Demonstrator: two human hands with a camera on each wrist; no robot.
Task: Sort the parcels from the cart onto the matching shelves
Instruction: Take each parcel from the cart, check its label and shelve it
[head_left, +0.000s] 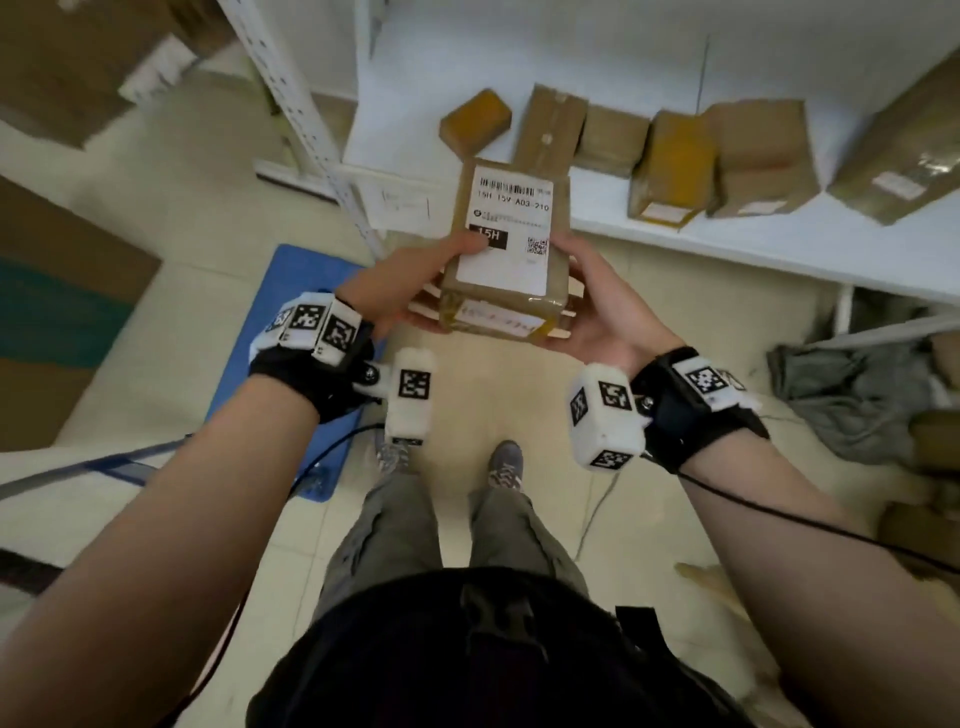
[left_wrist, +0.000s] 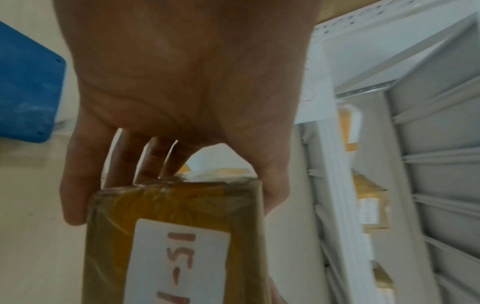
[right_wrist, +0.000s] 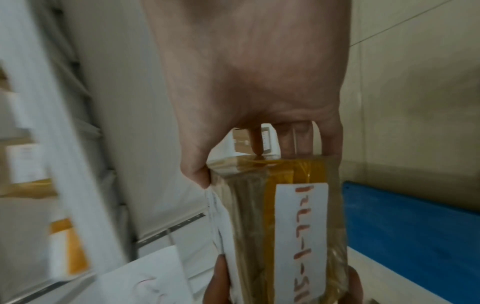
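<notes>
Both hands hold a taped brown cardboard parcel (head_left: 506, 254) at chest height, in front of the white shelf (head_left: 727, 244). Its top carries a white shipping label with a barcode and a black "15H" mark. My left hand (head_left: 415, 283) grips the left side, thumb lying on the label. My right hand (head_left: 597, 306) grips the right side from below. The wrist views show the parcel's (left_wrist: 179, 236) (right_wrist: 285, 222) near end with a white strip of red handwriting, my left hand's fingers (left_wrist: 155, 158) and my right hand's fingers (right_wrist: 296, 139) curled behind it.
Several brown parcels (head_left: 675, 161) lie in a row on the white shelf. A perforated shelf upright (head_left: 311, 135) stands to the left. A blue cart deck (head_left: 301, 291) sits on the tiled floor below my left hand. Grey cloth (head_left: 857, 395) and boxes lie at the right.
</notes>
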